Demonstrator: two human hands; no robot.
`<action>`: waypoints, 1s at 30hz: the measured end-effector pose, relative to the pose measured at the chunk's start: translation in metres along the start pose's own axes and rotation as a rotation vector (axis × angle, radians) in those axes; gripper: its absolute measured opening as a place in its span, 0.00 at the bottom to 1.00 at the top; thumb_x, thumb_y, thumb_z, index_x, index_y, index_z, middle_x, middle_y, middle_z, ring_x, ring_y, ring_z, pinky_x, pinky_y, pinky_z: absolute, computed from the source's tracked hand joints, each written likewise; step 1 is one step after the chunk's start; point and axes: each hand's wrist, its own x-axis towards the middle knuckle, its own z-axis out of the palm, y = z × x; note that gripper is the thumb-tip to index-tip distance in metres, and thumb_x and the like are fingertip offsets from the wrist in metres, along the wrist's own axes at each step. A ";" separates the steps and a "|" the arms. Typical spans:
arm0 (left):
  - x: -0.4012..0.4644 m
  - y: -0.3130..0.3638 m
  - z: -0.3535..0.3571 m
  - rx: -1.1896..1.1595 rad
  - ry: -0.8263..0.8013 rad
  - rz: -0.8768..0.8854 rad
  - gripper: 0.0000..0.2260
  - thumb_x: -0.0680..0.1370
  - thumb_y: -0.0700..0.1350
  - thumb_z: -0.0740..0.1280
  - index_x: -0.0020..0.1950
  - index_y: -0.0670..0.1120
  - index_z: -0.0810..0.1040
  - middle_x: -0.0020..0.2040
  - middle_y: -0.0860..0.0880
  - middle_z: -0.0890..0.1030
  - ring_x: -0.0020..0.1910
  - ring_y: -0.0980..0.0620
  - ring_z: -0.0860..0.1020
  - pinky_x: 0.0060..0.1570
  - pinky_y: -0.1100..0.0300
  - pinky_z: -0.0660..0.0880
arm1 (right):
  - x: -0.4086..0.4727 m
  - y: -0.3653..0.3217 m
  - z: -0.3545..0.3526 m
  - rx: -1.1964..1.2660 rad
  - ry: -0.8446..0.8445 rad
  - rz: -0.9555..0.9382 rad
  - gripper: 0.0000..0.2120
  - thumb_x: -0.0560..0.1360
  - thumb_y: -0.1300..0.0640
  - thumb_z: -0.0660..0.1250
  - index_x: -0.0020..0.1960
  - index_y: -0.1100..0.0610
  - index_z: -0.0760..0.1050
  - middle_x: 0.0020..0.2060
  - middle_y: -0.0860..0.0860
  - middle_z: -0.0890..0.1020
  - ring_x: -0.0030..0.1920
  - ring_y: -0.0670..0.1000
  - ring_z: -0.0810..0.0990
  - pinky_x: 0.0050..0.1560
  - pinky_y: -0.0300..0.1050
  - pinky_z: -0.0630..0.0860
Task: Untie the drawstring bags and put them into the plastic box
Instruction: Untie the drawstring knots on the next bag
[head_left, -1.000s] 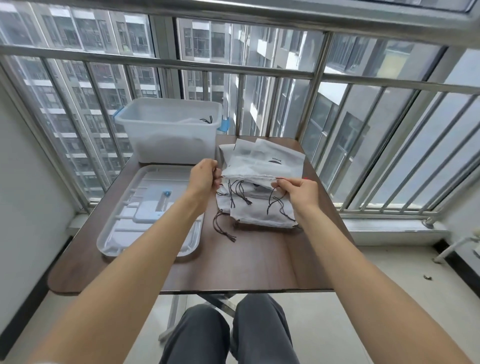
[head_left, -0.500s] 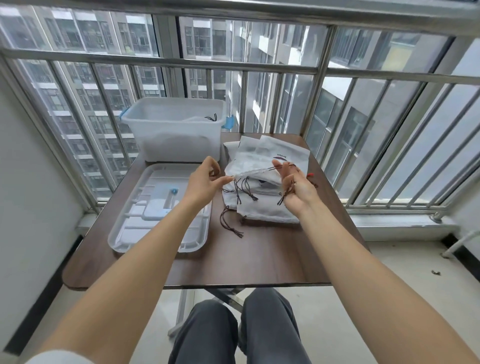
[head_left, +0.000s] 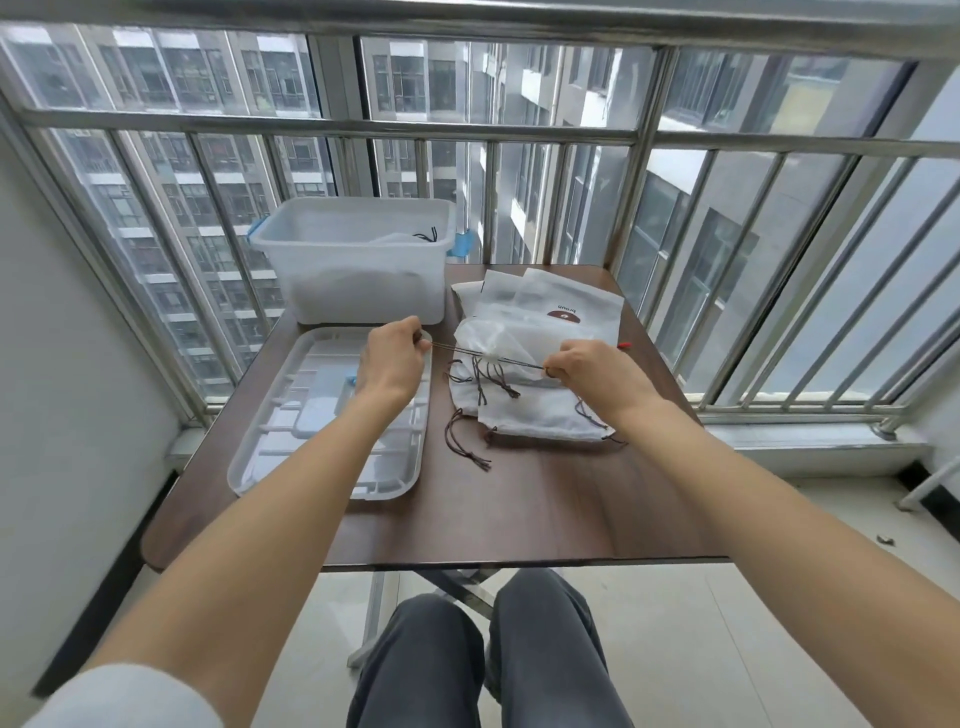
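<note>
Closest to the camera you've got the person's knees in dark trousers (head_left: 488, 660) under the front edge of a brown table (head_left: 519, 509). Both bare forearms reach out over it. The left hand (head_left: 392, 361) is curled with its fingertips pinching one end of a dark cord (head_left: 467, 351), and the right hand (head_left: 592, 364) pinches the other end, so the cord is stretched taut between them, just above the pile. It runs through the top of a thin white bag (head_left: 498, 340) that's held up off the rest.

Under that is the pile of white drawstring bags (head_left: 540, 415) on the right half of the table, cords trailing off the near side. One at the back has a brown round logo. Left of the pile lies a clear lid (head_left: 291, 452), flat on the table. Behind it stands the plastic box (head_left: 358, 280) with blue latches, and there's already a bag inside. Past that, window bars (head_left: 644, 171) and apartment blocks.
</note>
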 end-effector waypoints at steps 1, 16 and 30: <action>-0.001 0.001 0.000 0.013 0.004 0.016 0.11 0.78 0.40 0.62 0.37 0.42 0.66 0.41 0.38 0.77 0.42 0.38 0.73 0.42 0.50 0.71 | 0.000 -0.001 -0.002 -0.049 -0.012 0.007 0.09 0.72 0.71 0.65 0.47 0.59 0.78 0.37 0.51 0.71 0.37 0.58 0.78 0.32 0.46 0.68; -0.011 -0.007 0.005 0.097 -0.188 -0.088 0.09 0.78 0.47 0.62 0.42 0.44 0.75 0.48 0.42 0.79 0.51 0.40 0.75 0.50 0.50 0.72 | -0.013 -0.031 0.000 0.246 -0.051 0.232 0.14 0.75 0.60 0.57 0.58 0.64 0.70 0.51 0.60 0.73 0.51 0.61 0.74 0.49 0.50 0.71; -0.027 0.000 -0.011 -0.895 -0.630 -0.271 0.10 0.79 0.45 0.63 0.42 0.45 0.81 0.41 0.52 0.82 0.43 0.55 0.81 0.51 0.60 0.71 | -0.006 -0.027 0.013 0.328 -0.175 0.463 0.08 0.74 0.61 0.66 0.42 0.66 0.80 0.33 0.59 0.75 0.39 0.59 0.77 0.37 0.42 0.68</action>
